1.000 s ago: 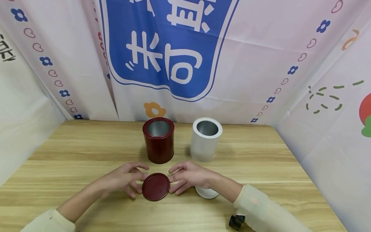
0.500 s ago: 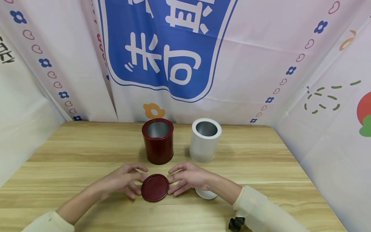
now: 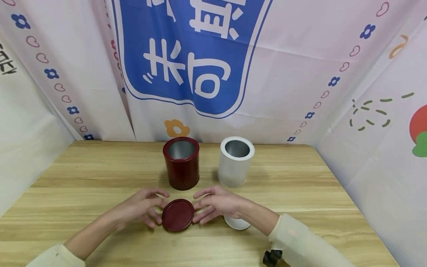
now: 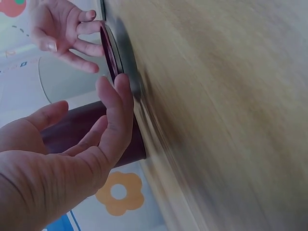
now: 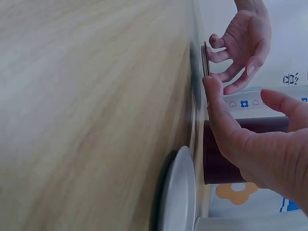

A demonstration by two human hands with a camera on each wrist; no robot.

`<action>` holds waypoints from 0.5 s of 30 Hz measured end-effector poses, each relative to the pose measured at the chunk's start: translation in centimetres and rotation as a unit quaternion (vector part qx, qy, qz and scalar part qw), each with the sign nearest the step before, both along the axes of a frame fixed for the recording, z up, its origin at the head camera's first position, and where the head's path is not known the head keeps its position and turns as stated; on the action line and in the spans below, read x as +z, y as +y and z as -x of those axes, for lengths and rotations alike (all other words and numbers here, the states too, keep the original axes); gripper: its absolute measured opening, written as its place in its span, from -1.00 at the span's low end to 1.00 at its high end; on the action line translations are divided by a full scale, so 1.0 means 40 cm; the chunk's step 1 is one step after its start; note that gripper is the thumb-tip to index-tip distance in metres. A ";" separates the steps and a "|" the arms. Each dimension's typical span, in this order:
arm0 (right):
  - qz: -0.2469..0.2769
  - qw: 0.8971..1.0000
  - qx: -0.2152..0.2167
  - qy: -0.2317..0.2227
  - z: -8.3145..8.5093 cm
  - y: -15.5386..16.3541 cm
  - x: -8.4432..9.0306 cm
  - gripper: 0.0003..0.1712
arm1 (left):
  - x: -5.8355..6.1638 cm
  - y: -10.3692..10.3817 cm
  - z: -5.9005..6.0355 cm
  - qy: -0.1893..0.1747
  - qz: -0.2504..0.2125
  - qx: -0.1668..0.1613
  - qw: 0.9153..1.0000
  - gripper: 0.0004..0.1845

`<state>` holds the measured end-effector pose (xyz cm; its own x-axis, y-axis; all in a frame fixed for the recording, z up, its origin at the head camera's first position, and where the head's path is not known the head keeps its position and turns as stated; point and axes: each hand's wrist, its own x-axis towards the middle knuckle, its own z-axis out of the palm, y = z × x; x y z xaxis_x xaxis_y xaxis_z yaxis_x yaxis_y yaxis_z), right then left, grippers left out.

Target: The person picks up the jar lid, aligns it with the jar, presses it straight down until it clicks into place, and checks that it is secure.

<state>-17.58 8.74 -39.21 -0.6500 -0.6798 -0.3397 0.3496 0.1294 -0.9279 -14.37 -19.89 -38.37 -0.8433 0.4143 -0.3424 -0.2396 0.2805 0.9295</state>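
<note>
Between the two hands, near the front of the wooden table (image 3: 116, 174), I see the dark red lid (image 3: 178, 215), its rim met from either side by fingertips. On my wrist feeds the lid shows raised off the wood, with a shadow falling beside it, and from the head camera it looks slightly tilted. The left hand (image 3: 139, 206) has its fingers spread and gently bent, tips against the lid's edge; the right hand (image 3: 218, 204) mirrors it from the other side, fingers likewise spread. Partly covered by the right wrist, a white lid (image 3: 237, 223) lies on the table. Behind the red lid stands a dark red can (image 3: 183, 174), upright, and beside it, well apart, a white can (image 3: 234, 172); I can look into both and see grey interiors. As for writing, the cloth backdrop (image 3: 287, 81) carries a big blue emblem (image 3: 188, 40) with white Chinese characters turned on their side; I make out 可, while others run off the top of my view. Black lettering (image 3: 6, 63) at the far left is cut by the frame, and I cannot read it. An orange flower print (image 3: 169, 128) sits below the emblem, just above the red can.
</note>
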 end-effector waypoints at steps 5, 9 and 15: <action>-0.002 1.000 0.005 0.004 0.003 0.002 0.004 -0.45 | 0.005 0.008 -0.001 0.010 0.006 0.020 1.000 -0.48; 0.000 1.000 0.004 0.009 0.005 0.004 0.010 -0.46 | 0.008 0.012 0.001 0.013 0.009 0.030 0.999 -0.49; 0.009 1.000 -0.005 0.010 0.009 0.007 0.021 -0.44 | 0.008 0.018 0.006 0.041 0.006 0.029 0.999 -0.54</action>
<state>-17.95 9.02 -38.39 -0.6634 -0.6788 -0.3150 0.3327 0.1095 -0.9367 -14.62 -19.18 -38.03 -0.8910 0.3602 -0.2763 -0.1793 0.2799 0.9431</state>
